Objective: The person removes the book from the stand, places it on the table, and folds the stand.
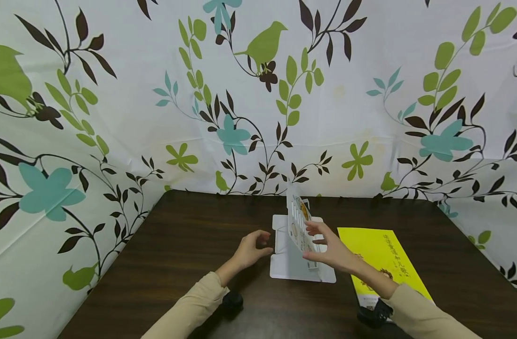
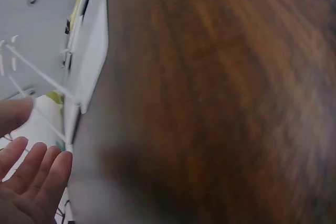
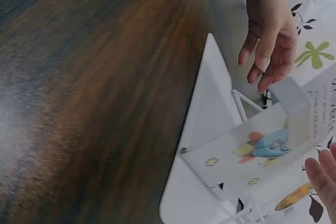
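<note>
A white folding book stand (image 1: 290, 267) stands mid-table, its flat base down and its upright panel (image 1: 296, 227) raised. Cartoon pictures, one like a blue rocket (image 3: 272, 142), and small print cover the panel. Thin white wire struts (image 2: 44, 74) run between panel and base in the left wrist view. Left of the base, my left hand (image 1: 251, 249) hovers with fingers loosely bent and nothing in them. My right hand (image 1: 331, 247) is at the panel's right side, thumb and fingers spread apart, fingertips overlapping the panel in the head view. It grips nothing.
A yellow book (image 1: 383, 256) lies flat on the dark wood table (image 1: 190, 226), under and beyond my right forearm. Behind the table hangs a white cloth (image 1: 347, 108) printed with leaves and birds. Dark wrist devices sit at both sleeves.
</note>
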`<state>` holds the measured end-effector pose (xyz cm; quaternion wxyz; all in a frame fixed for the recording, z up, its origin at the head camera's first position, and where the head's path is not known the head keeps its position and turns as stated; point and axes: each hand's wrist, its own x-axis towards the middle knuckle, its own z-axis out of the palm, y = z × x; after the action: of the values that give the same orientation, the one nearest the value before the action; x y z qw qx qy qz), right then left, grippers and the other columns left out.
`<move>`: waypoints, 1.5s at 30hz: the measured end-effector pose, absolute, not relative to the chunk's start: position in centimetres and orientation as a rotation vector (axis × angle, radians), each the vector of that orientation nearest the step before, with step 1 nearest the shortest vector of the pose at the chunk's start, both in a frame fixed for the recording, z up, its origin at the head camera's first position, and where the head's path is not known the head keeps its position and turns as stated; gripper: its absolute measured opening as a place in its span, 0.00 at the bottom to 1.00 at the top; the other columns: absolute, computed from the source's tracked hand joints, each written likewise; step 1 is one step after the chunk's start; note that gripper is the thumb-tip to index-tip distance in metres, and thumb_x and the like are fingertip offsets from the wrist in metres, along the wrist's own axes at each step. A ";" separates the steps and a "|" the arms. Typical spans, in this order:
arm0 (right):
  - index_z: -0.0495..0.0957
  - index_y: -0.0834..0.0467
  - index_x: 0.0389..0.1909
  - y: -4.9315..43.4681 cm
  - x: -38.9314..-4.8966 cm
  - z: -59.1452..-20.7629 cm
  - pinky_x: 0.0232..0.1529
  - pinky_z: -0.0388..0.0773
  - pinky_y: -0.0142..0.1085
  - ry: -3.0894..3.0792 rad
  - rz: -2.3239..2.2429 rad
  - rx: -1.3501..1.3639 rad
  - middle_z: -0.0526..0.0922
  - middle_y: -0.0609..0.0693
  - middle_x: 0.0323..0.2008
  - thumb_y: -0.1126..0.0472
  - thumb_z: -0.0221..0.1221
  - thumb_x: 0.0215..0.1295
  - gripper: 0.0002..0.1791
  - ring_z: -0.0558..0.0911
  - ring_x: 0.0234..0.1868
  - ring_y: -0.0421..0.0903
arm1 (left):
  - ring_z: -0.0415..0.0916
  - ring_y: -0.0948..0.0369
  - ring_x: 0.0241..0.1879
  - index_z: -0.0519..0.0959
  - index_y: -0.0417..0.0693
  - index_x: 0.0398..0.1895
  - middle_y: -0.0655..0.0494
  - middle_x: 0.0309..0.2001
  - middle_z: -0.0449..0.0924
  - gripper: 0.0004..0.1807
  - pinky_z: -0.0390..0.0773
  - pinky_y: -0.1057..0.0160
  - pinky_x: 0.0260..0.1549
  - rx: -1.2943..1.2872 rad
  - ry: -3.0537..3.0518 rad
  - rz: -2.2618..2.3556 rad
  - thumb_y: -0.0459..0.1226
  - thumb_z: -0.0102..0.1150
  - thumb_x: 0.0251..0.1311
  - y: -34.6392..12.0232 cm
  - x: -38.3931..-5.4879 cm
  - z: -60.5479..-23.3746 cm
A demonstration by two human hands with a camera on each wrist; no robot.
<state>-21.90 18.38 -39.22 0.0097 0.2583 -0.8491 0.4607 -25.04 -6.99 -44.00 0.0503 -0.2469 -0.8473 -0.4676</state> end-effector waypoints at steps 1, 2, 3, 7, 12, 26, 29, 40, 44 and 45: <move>0.58 0.59 0.64 18.4 -21.8 -39.4 0.50 0.69 0.54 -2.639 1.431 0.818 0.66 0.60 0.54 0.54 0.65 0.49 0.41 0.67 0.53 0.58 | 0.77 0.50 0.40 0.73 0.31 0.47 0.40 0.44 0.77 0.20 0.76 0.56 0.39 -0.758 -2.600 -1.408 0.31 0.63 0.49 -6.9 -25.1 -44.2; 0.58 0.59 0.64 18.4 -21.8 -39.6 0.49 0.69 0.54 -2.630 1.419 0.829 0.66 0.59 0.54 0.55 0.66 0.48 0.42 0.66 0.53 0.58 | 0.77 0.50 0.39 0.73 0.30 0.46 0.41 0.43 0.77 0.20 0.76 0.56 0.39 -0.764 -2.611 -1.399 0.30 0.63 0.49 -6.8 -25.2 -44.4; 0.58 0.59 0.63 18.4 -21.7 -39.7 0.49 0.70 0.54 -2.621 1.410 0.839 0.66 0.59 0.54 0.56 0.66 0.47 0.42 0.66 0.53 0.58 | 0.77 0.50 0.39 0.73 0.30 0.46 0.40 0.43 0.77 0.20 0.77 0.56 0.39 -0.767 -2.617 -1.400 0.29 0.63 0.49 -6.6 -25.2 -44.5; 0.59 0.59 0.63 18.4 -21.8 -40.3 0.47 0.71 0.54 -2.583 1.395 0.866 0.67 0.57 0.51 0.59 0.68 0.45 0.42 0.67 0.51 0.56 | 0.77 0.49 0.38 0.74 0.30 0.44 0.40 0.41 0.77 0.18 0.77 0.56 0.38 -0.764 -2.613 -1.418 0.27 0.63 0.48 -6.1 -25.4 -44.8; 0.60 0.59 0.61 18.2 -21.8 -40.5 0.46 0.73 0.52 -2.579 1.371 0.886 0.68 0.57 0.50 0.60 0.68 0.44 0.41 0.68 0.50 0.55 | 0.77 0.49 0.37 0.75 0.29 0.41 0.40 0.39 0.78 0.16 0.77 0.55 0.36 -0.775 -2.624 -1.417 0.25 0.62 0.47 -5.6 -25.8 -44.9; 0.63 0.59 0.59 18.1 -22.4 -40.6 0.47 0.74 0.48 -2.607 1.329 0.910 0.68 0.56 0.51 0.60 0.67 0.46 0.38 0.71 0.49 0.53 | 0.77 0.55 0.32 0.79 0.33 0.31 0.46 0.31 0.80 0.08 0.76 0.65 0.31 -0.789 -2.689 -1.327 0.21 0.60 0.44 -4.4 -26.1 -44.9; 0.63 0.59 0.59 18.2 -22.5 -40.5 0.46 0.75 0.48 -2.596 1.306 0.931 0.69 0.56 0.50 0.58 0.68 0.45 0.38 0.72 0.49 0.53 | 0.77 0.56 0.31 0.80 0.34 0.29 0.47 0.29 0.80 0.08 0.75 0.67 0.30 -0.792 -2.694 -1.313 0.21 0.60 0.43 -4.3 -26.2 -45.0; 0.62 0.59 0.56 18.1 -22.7 -40.7 0.46 0.75 0.47 -2.605 1.300 0.920 0.68 0.57 0.52 0.55 0.69 0.44 0.38 0.71 0.49 0.54 | 0.76 0.59 0.29 0.80 0.36 0.26 0.49 0.26 0.80 0.06 0.74 0.69 0.28 -0.765 -2.701 -1.310 0.21 0.61 0.43 -4.1 -25.8 -45.0; 0.62 0.59 0.56 18.0 -22.6 -40.6 0.46 0.75 0.48 -2.605 1.317 0.912 0.68 0.58 0.51 0.55 0.69 0.43 0.38 0.72 0.49 0.54 | 0.76 0.59 0.28 0.80 0.35 0.25 0.48 0.26 0.80 0.06 0.74 0.70 0.28 -0.773 -2.691 -1.313 0.21 0.60 0.43 -4.1 -25.9 -45.1; 0.62 0.60 0.56 18.0 -22.6 -40.6 0.45 0.75 0.48 -2.604 1.321 0.911 0.68 0.58 0.51 0.55 0.69 0.43 0.39 0.72 0.49 0.54 | 0.77 0.58 0.28 0.80 0.35 0.25 0.48 0.26 0.80 0.06 0.74 0.70 0.28 -0.777 -2.688 -1.312 0.21 0.60 0.42 -4.1 -25.9 -45.1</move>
<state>-22.62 17.99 -40.57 0.0414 0.2976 -0.8506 0.4314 -25.91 -4.13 -45.15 0.0259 -0.2512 -0.8695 -0.4244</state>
